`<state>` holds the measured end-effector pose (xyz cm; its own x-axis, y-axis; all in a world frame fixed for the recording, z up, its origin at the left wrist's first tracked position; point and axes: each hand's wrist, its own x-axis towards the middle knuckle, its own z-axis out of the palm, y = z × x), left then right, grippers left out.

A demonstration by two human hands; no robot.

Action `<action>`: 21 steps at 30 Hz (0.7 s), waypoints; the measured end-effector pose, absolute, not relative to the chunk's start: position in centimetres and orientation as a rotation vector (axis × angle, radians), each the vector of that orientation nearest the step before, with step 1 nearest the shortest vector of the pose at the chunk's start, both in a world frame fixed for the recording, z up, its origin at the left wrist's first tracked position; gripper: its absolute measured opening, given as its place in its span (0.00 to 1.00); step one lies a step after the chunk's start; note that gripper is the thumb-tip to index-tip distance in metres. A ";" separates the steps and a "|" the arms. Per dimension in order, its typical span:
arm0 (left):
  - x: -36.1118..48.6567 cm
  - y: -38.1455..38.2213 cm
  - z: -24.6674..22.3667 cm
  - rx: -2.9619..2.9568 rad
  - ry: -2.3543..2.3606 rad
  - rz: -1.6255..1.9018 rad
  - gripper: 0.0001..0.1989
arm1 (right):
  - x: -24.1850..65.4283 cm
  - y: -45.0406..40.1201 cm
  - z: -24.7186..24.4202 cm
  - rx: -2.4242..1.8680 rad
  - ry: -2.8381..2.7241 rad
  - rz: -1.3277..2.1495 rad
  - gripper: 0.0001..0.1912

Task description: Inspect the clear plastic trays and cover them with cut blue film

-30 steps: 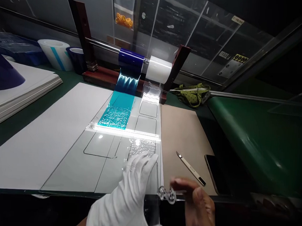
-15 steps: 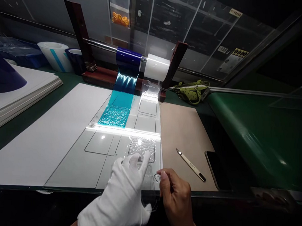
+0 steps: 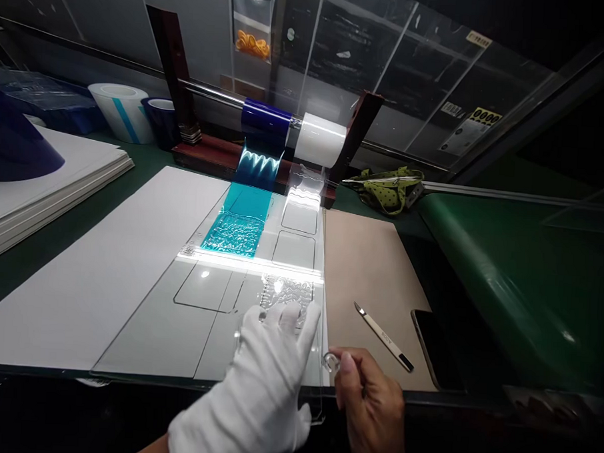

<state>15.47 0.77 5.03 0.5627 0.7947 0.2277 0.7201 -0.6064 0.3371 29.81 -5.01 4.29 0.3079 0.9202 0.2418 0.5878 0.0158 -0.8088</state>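
My left hand (image 3: 262,385), in a white glove, reaches over a thin clear panel (image 3: 315,404) with rounded corners. Its fingers lie across the panel and the thumb is bent at the near side; most of the panel is hidden under the glove. Just to the right, my bare right hand (image 3: 367,396) pinches a small curled strip of clear film (image 3: 331,363) between thumb and forefinger. Beneath the glove lies a large glass sheet (image 3: 147,340) with dark outlined rectangles. Blue film (image 3: 238,232) and wrinkled clear film (image 3: 290,293) run down onto it.
A dark red stand (image 3: 359,135) carries a blue film roll (image 3: 266,119) and a white film roll (image 3: 320,139). On the brown board (image 3: 361,256) lie a craft knife (image 3: 383,337) and, by its edge, a phone (image 3: 434,349). A paper stack (image 3: 53,195) sits left.
Both hands have shifted slightly right in view, as has the whole scene. My right hand has drawn a little away from my left hand, with the curled film strip showing more clearly.
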 end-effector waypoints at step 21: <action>14.4 0.7 5.0 2.643 1.285 0.224 0.52 | 28.3 -4.0 4.4 -1.783 -1.460 0.470 0.18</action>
<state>14.42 0.72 5.04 0.6121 0.7891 0.0510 0.7597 -0.6048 0.2390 28.26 -3.95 4.44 0.2753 0.9438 0.1829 0.6600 -0.0472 -0.7497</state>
